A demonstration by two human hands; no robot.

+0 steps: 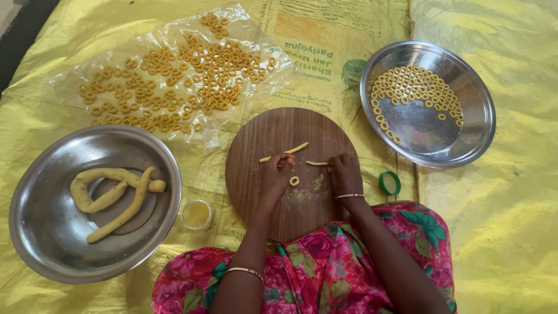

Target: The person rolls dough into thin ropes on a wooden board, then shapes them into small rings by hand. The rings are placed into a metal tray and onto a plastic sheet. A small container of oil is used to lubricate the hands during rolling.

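A round wooden board (264, 136) lies in front of me on a yellow sheet. My left hand (274, 175) rests on it with fingertips pinched around a small piece of yellow dough. My right hand (344, 171) lies beside it, its fingers touching a short dough strip (317, 163). A longer thin dough strip (290, 151) sits just beyond my left hand. One finished dough ring (294, 181) lies between my hands, with crumbs below it.
A steel bowl (46, 227) at left holds thick dough ropes (113, 195). A steel plate (471, 139) at right carries several rings. A clear plastic sheet (70, 87) beyond the board is covered with rings. A small oil cup (196, 214) and a green ring (389, 183) flank the board.
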